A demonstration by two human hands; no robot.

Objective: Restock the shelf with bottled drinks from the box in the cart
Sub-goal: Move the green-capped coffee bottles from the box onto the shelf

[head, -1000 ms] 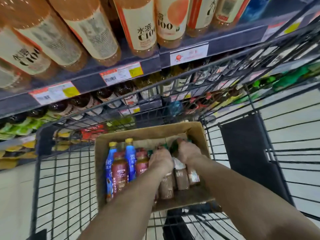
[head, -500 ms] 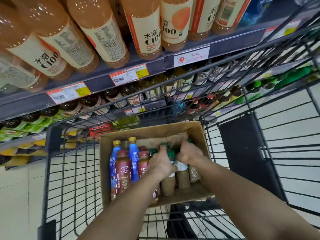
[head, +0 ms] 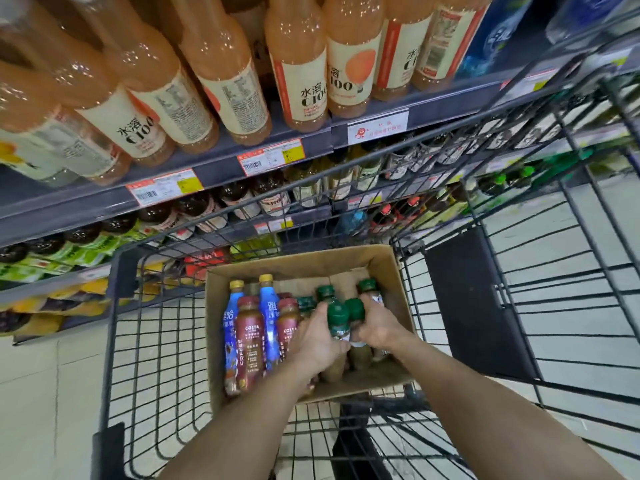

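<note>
Both of our hands are down in the cardboard box (head: 391, 271), and the box sits in the black wire cart (head: 119, 271).

Our left hand (head: 317, 341) is curled around a green-capped bottle (head: 338, 318). The fingers wrap the bottle just under its cap. The brown bottom part of the bottle sticks out below the hand.

Our right hand (head: 382, 327) is curled around a second green-capped bottle (head: 356, 308). The thumb bends around its neck. The two held bottles touch each other, right between our two hands. We cannot tell if their bottoms sit on the box floor or are lifted off it.

Past our fingertips stand more green-capped bottles (head: 325, 292), still in the box. One of them is right beside the fingers of the right hand.

On the outer side of the left hand stand the Costa coffee bottles (head: 248, 344) with dark red caps. The nearer one is right beside the left hand. Mixed in with them are two blue bottles (head: 268, 306) with yellow caps. They all stand up in the box.

Far past both hands, beyond the front of the cart, is the shelf (head: 207, 174). It has price tags on its edge. Big orange C100 drinks (head: 304, 81) stand in a row on top of it. Rows of darker bottles sit on the lower shelves, and we see them through the cart wires.
</note>
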